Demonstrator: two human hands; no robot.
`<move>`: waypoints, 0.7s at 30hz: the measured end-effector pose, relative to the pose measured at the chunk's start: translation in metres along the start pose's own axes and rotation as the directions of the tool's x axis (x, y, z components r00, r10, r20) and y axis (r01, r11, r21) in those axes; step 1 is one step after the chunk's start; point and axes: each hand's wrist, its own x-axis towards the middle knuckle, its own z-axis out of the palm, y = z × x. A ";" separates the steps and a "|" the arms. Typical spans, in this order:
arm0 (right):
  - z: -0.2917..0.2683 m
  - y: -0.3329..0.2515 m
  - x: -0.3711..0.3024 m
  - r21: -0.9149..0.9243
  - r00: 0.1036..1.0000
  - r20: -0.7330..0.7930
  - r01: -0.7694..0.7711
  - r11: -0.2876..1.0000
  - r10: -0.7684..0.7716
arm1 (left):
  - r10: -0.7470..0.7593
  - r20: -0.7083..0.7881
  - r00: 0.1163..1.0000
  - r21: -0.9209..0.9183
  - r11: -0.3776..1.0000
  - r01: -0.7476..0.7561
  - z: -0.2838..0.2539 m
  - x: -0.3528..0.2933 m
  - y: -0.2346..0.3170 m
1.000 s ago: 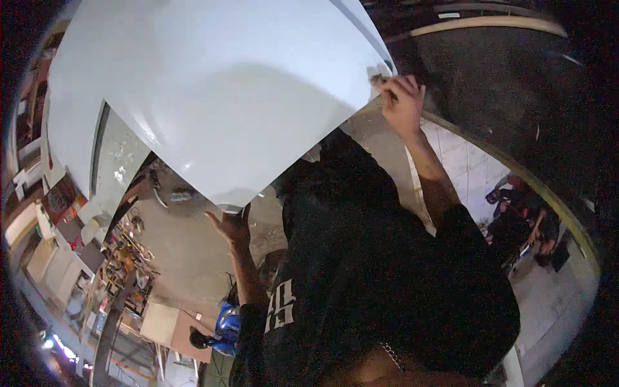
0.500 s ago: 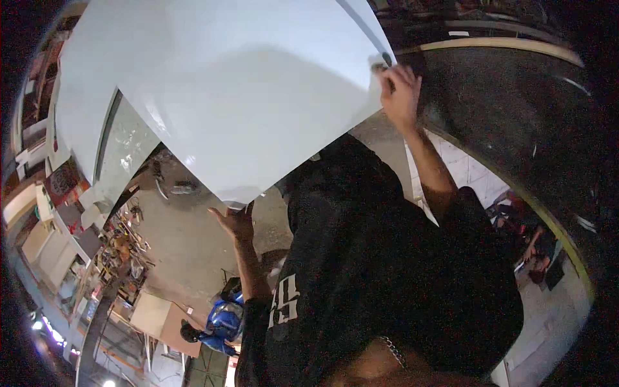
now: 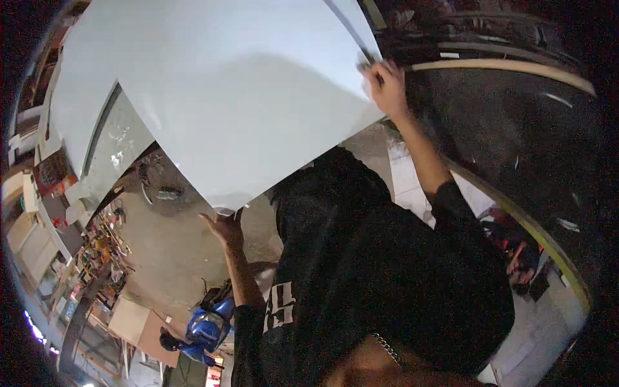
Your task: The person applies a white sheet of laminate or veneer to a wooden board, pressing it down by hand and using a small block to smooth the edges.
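Note:
A large, glossy white sheet (image 3: 258,122) fills the upper middle, with one corner pointing down towards me. At that near corner is my left hand (image 3: 224,230). Its thumb sticks out to the left, and its other fingers are partly hidden under the sheet. My right hand (image 3: 388,89) grips the sheet's right edge with bent fingers, slightly blurred. A narrow dark strip (image 3: 348,27) runs along the sheet and ends by those fingertips. I cannot tell whether the strip is loose or part of the sheet.
To the right is a big dark panel (image 3: 496,129) with a pale curved edge. Another pale panel (image 3: 122,129) lies left of the sheet. Scraps and tools (image 3: 106,242) litter the floor at left. A person in blue (image 3: 205,329) is near a brown box (image 3: 145,329) at lower left.
My right hand and the sheet's right edge have shifted a little left in view. My left hand has also moved slightly left and down, still at the corner.

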 end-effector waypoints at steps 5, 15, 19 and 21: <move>-0.012 0.002 -0.027 -0.059 0.999 -0.012 -0.042 0.997 0.041 | 0.059 -0.104 0.993 0.026 0.998 -0.056 0.015 -0.002 -0.005; 0.018 0.016 0.042 0.128 0.998 -0.034 -0.057 0.990 0.062 | 0.070 -0.096 0.993 -0.004 0.997 -0.071 0.011 -0.001 -0.009; -0.007 0.007 -0.024 0.072 0.986 -0.035 -0.163 0.984 0.166 | 0.105 -0.132 0.986 0.012 0.994 -0.104 0.016 -0.002 -0.009; -0.010 0.011 -0.026 0.036 0.985 -0.035 -0.171 0.985 0.172 | 0.123 -0.109 0.986 0.036 0.992 -0.120 0.020 -0.002 -0.010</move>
